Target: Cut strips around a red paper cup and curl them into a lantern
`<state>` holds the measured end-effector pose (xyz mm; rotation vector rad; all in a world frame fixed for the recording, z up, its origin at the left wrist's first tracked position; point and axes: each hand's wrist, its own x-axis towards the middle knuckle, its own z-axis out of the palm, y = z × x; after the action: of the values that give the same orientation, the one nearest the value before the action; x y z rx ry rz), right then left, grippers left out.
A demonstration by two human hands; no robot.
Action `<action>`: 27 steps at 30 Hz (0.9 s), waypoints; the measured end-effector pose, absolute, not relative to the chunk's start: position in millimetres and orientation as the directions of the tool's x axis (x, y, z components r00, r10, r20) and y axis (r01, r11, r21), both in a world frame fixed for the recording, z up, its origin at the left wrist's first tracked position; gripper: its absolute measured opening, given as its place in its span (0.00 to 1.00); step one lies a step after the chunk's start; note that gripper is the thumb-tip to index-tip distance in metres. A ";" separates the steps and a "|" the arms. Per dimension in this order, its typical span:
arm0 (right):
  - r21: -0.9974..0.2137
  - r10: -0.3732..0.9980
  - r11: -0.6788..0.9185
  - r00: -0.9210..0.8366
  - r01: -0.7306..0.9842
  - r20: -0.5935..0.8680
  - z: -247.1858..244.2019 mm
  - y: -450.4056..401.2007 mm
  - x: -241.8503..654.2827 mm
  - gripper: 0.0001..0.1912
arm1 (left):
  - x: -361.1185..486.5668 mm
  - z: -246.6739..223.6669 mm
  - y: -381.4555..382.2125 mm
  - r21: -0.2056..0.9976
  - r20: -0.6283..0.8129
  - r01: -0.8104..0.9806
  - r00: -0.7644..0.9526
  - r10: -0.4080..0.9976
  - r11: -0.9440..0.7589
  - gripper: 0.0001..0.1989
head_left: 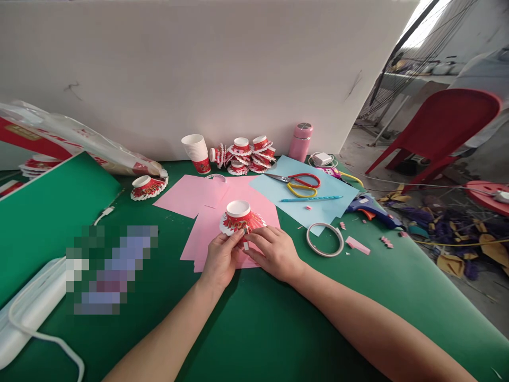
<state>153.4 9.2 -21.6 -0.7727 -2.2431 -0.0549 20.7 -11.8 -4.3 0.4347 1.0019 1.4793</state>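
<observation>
An upturned red and white paper cup [238,209], its wall cut into strips that flare outward, sits on the pink paper [257,197] in front of me. My left hand [221,259] is closed at the cup's near edge, thumb and fingers pinching its strips. From the other side, my right hand [277,253] bends its fingers in and grips the same edge. A small white piece [246,246] shows between the two hands; I cannot tell whether it is tape or a strip end. My fingers hide the cup's near side.
Behind stand stacked cups [196,151], several finished cut cups [240,155] and a pink flask [301,142]. Scissors [304,180] and a blue pen [312,199] lie on blue paper [274,183]. Rightward are a tape roll [325,240] and a glue gun [371,208]; another cut cup [148,187] is left.
</observation>
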 end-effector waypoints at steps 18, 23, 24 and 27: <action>-0.073 0.446 0.814 -0.542 0.576 0.712 -19.0 10.8 159.9 0.08 | 18.7 -4.8 -10.8 0.722 -0.380 -0.653 -0.097 0.920 0.230 0.11; -0.050 0.419 0.825 -0.550 0.563 0.723 -17.8 10.2 160.7 0.07 | 19.1 -4.7 -11.1 0.721 -0.382 -0.653 -0.096 0.919 0.232 0.10; -0.044 0.412 0.827 -0.553 0.560 0.724 -17.5 9.9 160.9 0.08 | 19.2 -4.8 -10.9 0.720 -0.379 -0.654 -0.092 0.921 0.231 0.10; -0.021 0.393 0.834 -0.568 0.552 0.723 -17.2 9.0 160.8 0.08 | 19.3 -5.1 -10.2 0.722 -0.372 -0.651 -0.083 0.925 0.232 0.10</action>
<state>160.8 9.0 -17.2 -0.6864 -2.2455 -0.2662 19.3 -10.2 -5.1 0.3616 0.9686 1.3560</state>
